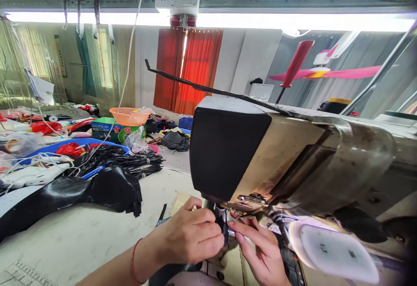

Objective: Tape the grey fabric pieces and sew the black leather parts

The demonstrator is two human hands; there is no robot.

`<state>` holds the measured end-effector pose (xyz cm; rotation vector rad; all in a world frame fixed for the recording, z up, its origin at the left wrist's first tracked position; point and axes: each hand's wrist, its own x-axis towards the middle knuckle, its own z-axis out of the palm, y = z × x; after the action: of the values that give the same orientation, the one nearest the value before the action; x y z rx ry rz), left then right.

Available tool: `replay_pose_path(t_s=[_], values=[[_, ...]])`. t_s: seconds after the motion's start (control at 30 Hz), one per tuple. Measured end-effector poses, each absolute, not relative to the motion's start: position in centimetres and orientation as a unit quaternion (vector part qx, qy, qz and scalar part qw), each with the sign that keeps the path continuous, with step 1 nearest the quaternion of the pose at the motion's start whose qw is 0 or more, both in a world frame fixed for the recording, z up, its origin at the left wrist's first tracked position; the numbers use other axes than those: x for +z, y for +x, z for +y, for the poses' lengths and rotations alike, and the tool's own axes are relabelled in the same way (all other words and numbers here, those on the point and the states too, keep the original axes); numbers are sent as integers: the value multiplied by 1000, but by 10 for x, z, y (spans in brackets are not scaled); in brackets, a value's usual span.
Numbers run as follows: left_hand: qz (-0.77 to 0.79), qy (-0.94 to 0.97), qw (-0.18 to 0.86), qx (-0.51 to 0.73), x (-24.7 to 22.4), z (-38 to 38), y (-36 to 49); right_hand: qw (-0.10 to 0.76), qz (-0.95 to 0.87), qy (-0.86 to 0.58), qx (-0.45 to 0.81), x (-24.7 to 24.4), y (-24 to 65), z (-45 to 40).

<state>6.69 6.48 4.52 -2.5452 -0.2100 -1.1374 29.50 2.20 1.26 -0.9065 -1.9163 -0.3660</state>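
Note:
My left hand is closed in a pinch at the needle area of a sewing machine, a red string around its wrist. A small part of a black leather-like piece shows between its fingertips and the machine's metal foot. From the other side, my right hand holds the same piece with bent fingers, index and middle tips close to the foot. More dark material hangs below my left hand and right of my right hand. My fingers and the machine head hide most of the piece.
A black leather-like sheet lies on the white table at left. Behind it, bundled black strips overlap a blue tray. An orange basket sits on a green box. A lit lamp juts out at lower right.

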Motion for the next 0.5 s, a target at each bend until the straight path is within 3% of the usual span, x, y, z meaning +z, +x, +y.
replay_pose_path(t_s=[0.5], values=[[-71, -860, 198, -464, 40, 72, 73, 493, -773, -388, -95, 6, 295, 22]])
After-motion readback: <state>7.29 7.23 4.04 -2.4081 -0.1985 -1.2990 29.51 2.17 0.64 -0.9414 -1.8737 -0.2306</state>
